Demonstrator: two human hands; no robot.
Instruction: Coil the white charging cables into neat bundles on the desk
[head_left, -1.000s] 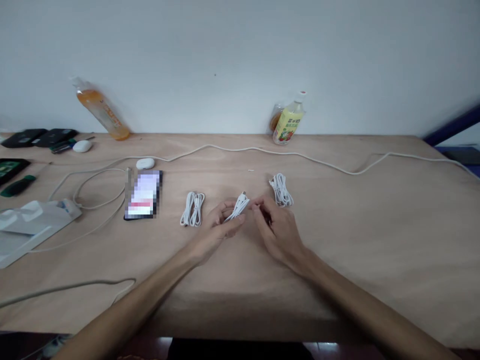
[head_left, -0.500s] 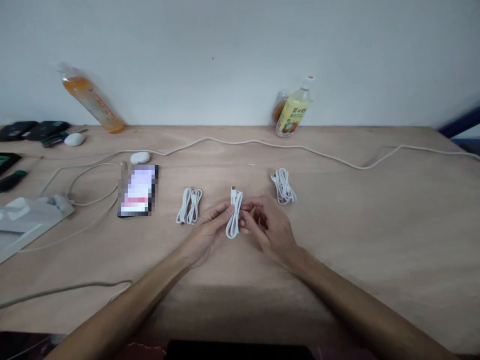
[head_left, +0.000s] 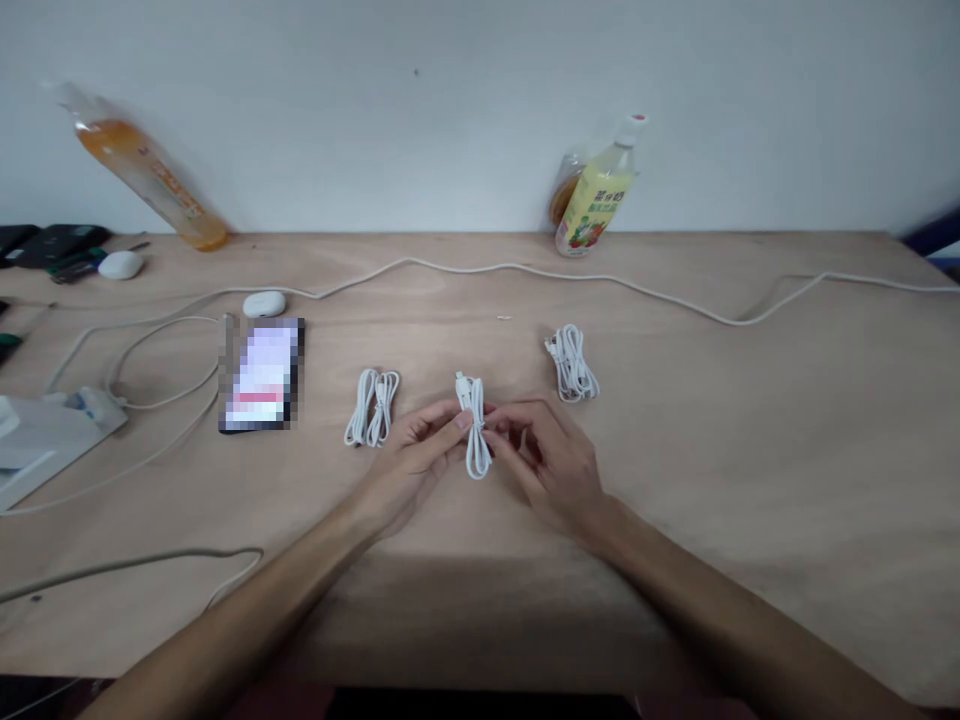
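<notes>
A bundled white charging cable is held up between both hands over the table, its metal plug pointing away from me. My left hand grips it from the left, with the thumb across the front of the coils. From the right, my right hand pinches at the middle of the bundle, where it is tied; the exact grip of those fingertips is partly hidden. Another coiled white cable lies just beyond my left hand. A third coiled cable rests beyond my right hand.
Left of the coils lie a phone with a blurred screen and a white earbud case. A long white cord crosses the table. An orange drink bottle and a yellow-labelled bottle lean against the wall.
The held cable has tilted, its plug leaning left and its lower loops swinging right. Both hands keep hold of it. The whole view has shifted slightly.
</notes>
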